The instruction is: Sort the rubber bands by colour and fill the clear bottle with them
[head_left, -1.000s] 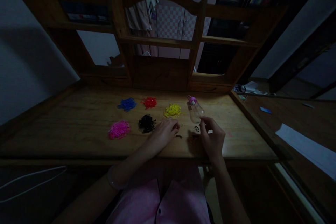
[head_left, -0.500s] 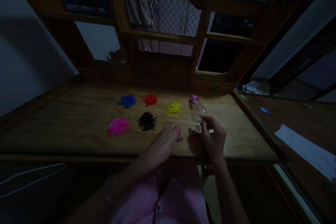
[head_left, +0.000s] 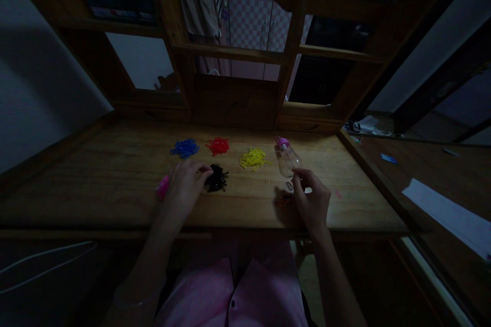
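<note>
Left hand (head_left: 187,184) at the left side of the black pile (head_left: 218,180); right hand (head_left: 311,198) beside the bottle (head_left: 289,161).
Thumbs and fingertips are drawn close on both hands; in this dimness, whether they meet or hold anything cannot be told. Tangled, the black pile might lift as a clump; the left hand could smear the partly covered pink pile (head_left: 162,187), the right nudge the bottle. The front edge of the surface (head_left: 103,173) is near; room opens left of the pink pile.
</note>
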`<control>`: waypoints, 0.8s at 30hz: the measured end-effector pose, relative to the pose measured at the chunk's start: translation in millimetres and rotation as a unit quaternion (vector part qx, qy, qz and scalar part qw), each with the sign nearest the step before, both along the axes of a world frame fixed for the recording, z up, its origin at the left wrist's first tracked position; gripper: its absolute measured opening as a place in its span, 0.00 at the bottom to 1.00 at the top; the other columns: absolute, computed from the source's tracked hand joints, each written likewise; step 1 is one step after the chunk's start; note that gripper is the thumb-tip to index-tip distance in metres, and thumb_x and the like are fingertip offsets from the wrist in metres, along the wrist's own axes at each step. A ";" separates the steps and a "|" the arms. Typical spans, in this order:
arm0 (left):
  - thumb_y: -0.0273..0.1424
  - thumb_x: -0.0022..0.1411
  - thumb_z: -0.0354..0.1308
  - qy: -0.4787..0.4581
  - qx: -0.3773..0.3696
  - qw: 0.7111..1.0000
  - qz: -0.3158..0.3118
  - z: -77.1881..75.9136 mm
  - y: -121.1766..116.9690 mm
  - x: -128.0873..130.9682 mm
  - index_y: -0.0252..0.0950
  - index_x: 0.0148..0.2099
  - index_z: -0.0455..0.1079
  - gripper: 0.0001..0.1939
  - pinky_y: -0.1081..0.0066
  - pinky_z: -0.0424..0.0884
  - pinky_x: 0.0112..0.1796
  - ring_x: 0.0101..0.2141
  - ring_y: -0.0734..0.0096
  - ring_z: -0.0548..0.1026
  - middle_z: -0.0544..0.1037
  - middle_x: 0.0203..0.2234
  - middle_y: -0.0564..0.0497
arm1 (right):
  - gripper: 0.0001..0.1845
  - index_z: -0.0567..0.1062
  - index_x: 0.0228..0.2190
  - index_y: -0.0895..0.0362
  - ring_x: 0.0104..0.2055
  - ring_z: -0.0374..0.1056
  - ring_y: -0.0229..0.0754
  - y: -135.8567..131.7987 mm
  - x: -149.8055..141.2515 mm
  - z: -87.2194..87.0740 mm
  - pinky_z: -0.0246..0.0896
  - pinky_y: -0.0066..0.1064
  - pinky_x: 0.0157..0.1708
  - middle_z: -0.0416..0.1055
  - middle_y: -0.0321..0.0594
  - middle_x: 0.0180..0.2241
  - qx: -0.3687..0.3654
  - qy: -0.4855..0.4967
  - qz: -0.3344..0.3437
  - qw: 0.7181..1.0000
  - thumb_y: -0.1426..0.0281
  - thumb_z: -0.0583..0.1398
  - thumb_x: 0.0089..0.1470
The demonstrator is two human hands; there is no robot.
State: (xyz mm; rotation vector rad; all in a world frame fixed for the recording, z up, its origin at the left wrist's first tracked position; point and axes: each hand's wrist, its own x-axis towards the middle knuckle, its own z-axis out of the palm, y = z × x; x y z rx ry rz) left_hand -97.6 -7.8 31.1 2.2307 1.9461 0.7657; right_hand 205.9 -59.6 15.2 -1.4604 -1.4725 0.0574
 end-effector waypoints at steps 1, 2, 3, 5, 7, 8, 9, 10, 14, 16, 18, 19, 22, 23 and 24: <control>0.35 0.63 0.56 -0.011 0.013 1.000 -0.011 2.2 0.4 6.6 0.38 0.37 0.74 0.08 0.63 0.65 0.45 0.41 0.60 0.72 0.75 0.36 0.48 | 0.09 0.76 0.39 0.55 0.28 0.68 0.37 0.1 0.0 0.2 0.61 0.29 0.32 0.75 0.36 0.30 0.000 0.001 -0.001 1.000 0.70 0.56 0.59; 0.35 0.64 0.56 -0.019 0.021 0.999 -0.028 4.4 0.9 15.9 0.38 0.37 0.74 0.08 0.63 0.65 0.45 0.42 0.60 0.71 0.75 0.36 0.48 | 0.09 0.76 0.38 0.55 0.28 0.68 0.37 0.2 0.0 0.3 0.61 0.29 0.32 0.74 0.36 0.30 0.001 0.001 -0.001 1.000 0.70 0.56 0.59; 0.35 0.64 0.56 -0.024 0.023 0.998 -0.051 6.5 1.3 27.3 0.38 0.37 0.74 0.08 0.63 0.65 0.45 0.42 0.60 0.71 0.75 0.36 0.48 | 0.09 0.76 0.38 0.55 0.28 0.68 0.37 0.3 0.0 0.4 0.61 0.29 0.32 0.74 0.35 0.30 0.001 0.001 -0.002 1.000 0.70 0.56 0.59; 0.34 0.63 0.57 -0.024 0.005 0.994 -0.103 9.2 2.0 53.7 0.39 0.38 0.74 0.06 0.62 0.63 0.46 0.44 0.59 0.71 0.76 0.37 0.48 | 0.09 0.76 0.38 0.55 0.27 0.68 0.37 0.5 -0.2 0.5 0.61 0.29 0.31 0.74 0.35 0.30 0.001 0.001 -0.001 1.000 0.70 0.56 0.59; 0.33 0.63 0.58 -0.024 -0.024 0.989 -0.146 8.8 2.7 80.2 0.39 0.38 0.74 0.05 0.60 0.62 0.47 0.45 0.58 0.71 0.76 0.38 0.48 | 0.09 0.76 0.38 0.55 0.27 0.68 0.36 0.7 -0.6 0.3 0.61 0.28 0.31 0.74 0.35 0.29 0.003 0.002 -0.001 1.000 0.71 0.56 0.59; 0.32 0.63 0.58 -0.027 -0.038 0.984 -0.171 7.3 3.2 92.0 0.39 0.39 0.74 0.05 0.60 0.61 0.47 0.45 0.58 0.71 0.77 0.39 0.48 | 0.09 0.76 0.38 0.55 0.27 0.67 0.36 0.8 -0.9 0.2 0.61 0.28 0.31 0.73 0.35 0.29 0.006 0.004 -0.001 1.000 0.71 0.56 0.59; 0.32 0.63 0.58 -0.030 -0.044 0.979 -0.195 5.0 3.9 102.3 0.39 0.41 0.73 0.05 0.60 0.61 0.47 0.46 0.59 0.70 0.77 0.40 0.49 | 0.09 0.76 0.38 0.55 0.27 0.67 0.36 0.9 -1.2 0.0 0.61 0.28 0.31 0.73 0.35 0.29 0.008 0.007 0.000 1.000 0.71 0.56 0.59; 0.32 0.63 0.57 -0.025 -0.047 0.975 -0.217 2.2 4.9 110.8 0.39 0.41 0.72 0.05 0.61 0.60 0.48 0.46 0.59 0.70 0.77 0.40 0.49 | 0.09 0.76 0.38 0.55 0.27 0.67 0.36 0.9 -1.5 -0.2 0.61 0.28 0.31 0.73 0.35 0.28 0.010 0.009 0.001 1.000 0.71 0.55 0.59; 0.30 0.65 0.54 0.034 -0.033 0.966 -0.252 -10.6 10.6 128.4 0.37 0.40 0.69 0.04 0.60 0.61 0.46 0.45 0.59 0.70 0.75 0.39 0.47 | 0.09 0.75 0.38 0.55 0.27 0.67 0.37 1.0 -1.6 -0.9 0.61 0.29 0.31 0.73 0.35 0.29 0.005 0.012 0.003 1.000 0.71 0.55 0.59; 0.29 0.66 0.52 0.063 -0.027 0.966 -0.251 -14.7 12.4 130.3 0.37 0.40 0.67 0.04 0.60 0.61 0.45 0.44 0.58 0.70 0.74 0.39 0.46 | 0.09 0.75 0.38 0.55 0.27 0.67 0.37 0.9 -1.1 -1.1 0.61 0.29 0.31 0.73 0.35 0.29 0.004 0.012 0.005 1.000 0.71 0.55 0.59; 0.29 0.67 0.50 0.083 -0.021 0.964 -0.251 -16.6 11.9 130.2 0.36 0.39 0.67 0.05 0.60 0.62 0.44 0.43 0.58 0.70 0.73 0.39 0.45 | 0.09 0.76 0.39 0.55 0.27 0.67 0.37 0.8 -0.6 -0.9 0.61 0.29 0.31 0.73 0.35 0.29 0.006 0.013 0.009 1.000 0.71 0.56 0.59; 0.28 0.67 0.49 0.089 -0.016 0.963 -0.254 -16.9 10.8 129.8 0.36 0.40 0.66 0.06 0.61 0.62 0.45 0.43 0.59 0.70 0.73 0.40 0.45 | 0.09 0.76 0.39 0.55 0.27 0.67 0.37 0.7 -0.5 -0.8 0.61 0.28 0.31 0.73 0.35 0.30 0.007 0.013 0.010 1.000 0.71 0.56 0.59; 0.26 0.67 0.46 0.080 -0.008 0.963 -0.257 -16.0 7.1 127.7 0.35 0.41 0.65 0.07 0.61 0.62 0.46 0.43 0.60 0.70 0.73 0.40 0.44 | 0.09 0.76 0.39 0.55 0.27 0.67 0.37 0.2 -0.6 0.2 0.61 0.29 0.32 0.74 0.36 0.30 0.007 0.011 0.005 1.000 0.71 0.56 0.59; 0.25 0.67 0.46 0.070 -0.012 0.964 -0.255 -15.4 7.0 126.5 0.35 0.40 0.65 0.07 0.62 0.63 0.46 0.43 0.60 0.70 0.73 0.39 0.44 | 0.09 0.76 0.39 0.55 0.27 0.67 0.37 -0.1 -0.7 0.6 0.61 0.29 0.32 0.74 0.36 0.30 0.005 0.011 0.004 1.000 0.71 0.55 0.59; 0.25 0.67 0.46 0.057 -0.020 0.966 -0.250 -14.5 7.9 125.1 0.35 0.40 0.65 0.07 0.62 0.63 0.45 0.42 0.60 0.71 0.74 0.38 0.45 | 0.10 0.76 0.39 0.56 0.27 0.68 0.37 -0.3 -0.8 1.1 0.61 0.29 0.32 0.75 0.37 0.30 0.002 0.011 0.004 1.000 0.70 0.55 0.59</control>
